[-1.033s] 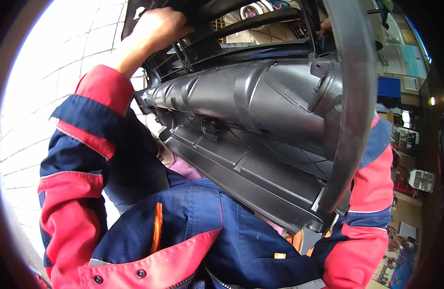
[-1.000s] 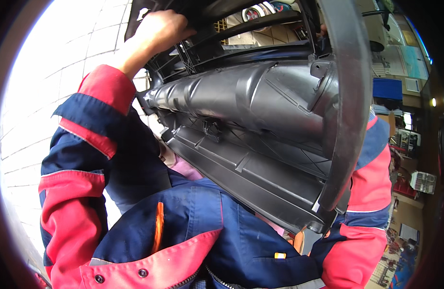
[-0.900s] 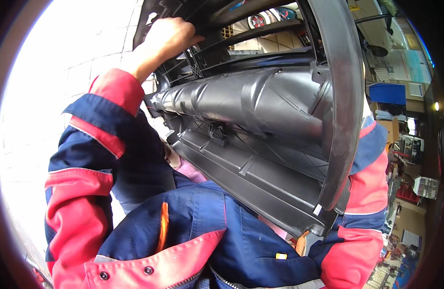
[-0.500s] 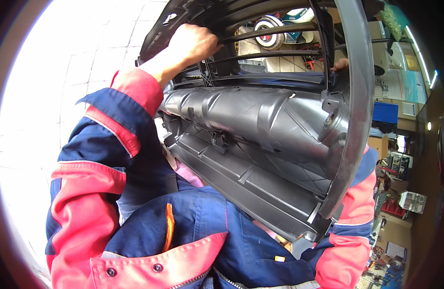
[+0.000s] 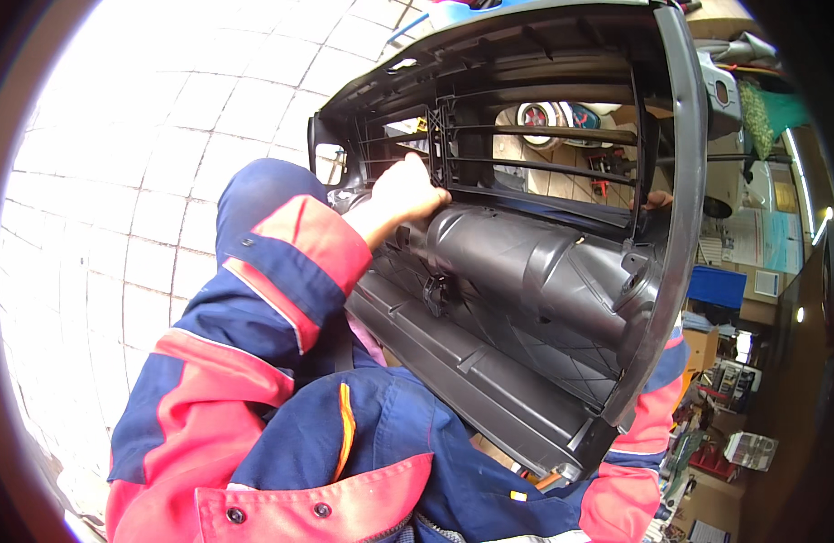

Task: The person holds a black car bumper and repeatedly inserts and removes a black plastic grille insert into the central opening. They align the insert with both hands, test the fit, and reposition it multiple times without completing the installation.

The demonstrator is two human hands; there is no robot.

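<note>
A large black plastic grille frame (image 5: 517,262) stands tilted in front of me, with long slats across its upper opening and a rounded, barrel-like section below. My left hand (image 5: 403,197) is closed at the lower rail beside the upright slat bracket (image 5: 438,145); its fingertips are hidden. Of my right hand (image 5: 657,200), only some fingers show, curled round the inner side of the frame's right end. The rest of that hand is behind the frame, where my right sleeve comes up. A small black clip-like bracket (image 5: 435,294) sits below the rounded section.
Pale floor tiles (image 5: 154,208) spread out on the left. Through the slats shows a white wheel-like thing (image 5: 539,124) on the floor. A blue box (image 5: 716,285), a cardboard box (image 5: 700,353) and cluttered shelves line the right. Something blue (image 5: 458,11) lies beyond the frame.
My left hand has left the upper slat and come down to the lower rail near the upright bracket. The frame appears further right and lower in view. My right hand keeps its hold.
</note>
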